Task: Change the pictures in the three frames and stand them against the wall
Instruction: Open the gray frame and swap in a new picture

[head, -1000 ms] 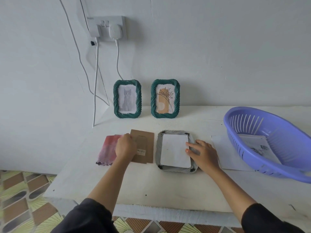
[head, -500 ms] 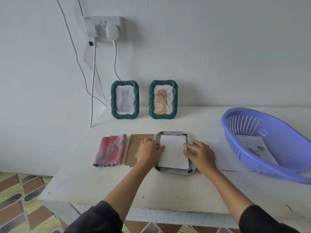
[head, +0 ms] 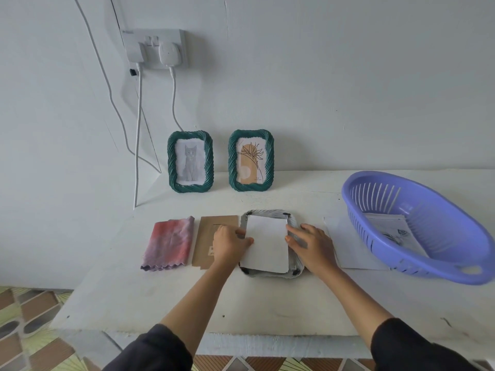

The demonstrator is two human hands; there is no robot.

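Two green twisted-rim frames stand against the wall, one with a cat picture [head: 190, 162] and one with a plant picture [head: 251, 161]. A third frame [head: 270, 213] lies face down on the table in front of me. A white sheet [head: 266, 243] lies in its back. My left hand [head: 230, 245] touches the sheet's left edge with its fingertips. My right hand [head: 312, 247] rests on the frame's right side, straight fingers at the sheet's right edge. The brown cardboard backing [head: 206, 234] lies flat just left of the frame, partly under my left hand.
A folded pink cloth [head: 170, 243] lies left of the cardboard. A purple slotted basket [head: 455, 263] with printed sheets [head: 393, 228] inside sits at the right, over a white paper [head: 345, 245]. Cables [head: 138, 135] hang from a wall socket at the table's left corner.
My left hand has moved right, off the cloth and cardboard, to the left edge of the white sheet. My right hand has stayed on the frame's right side.
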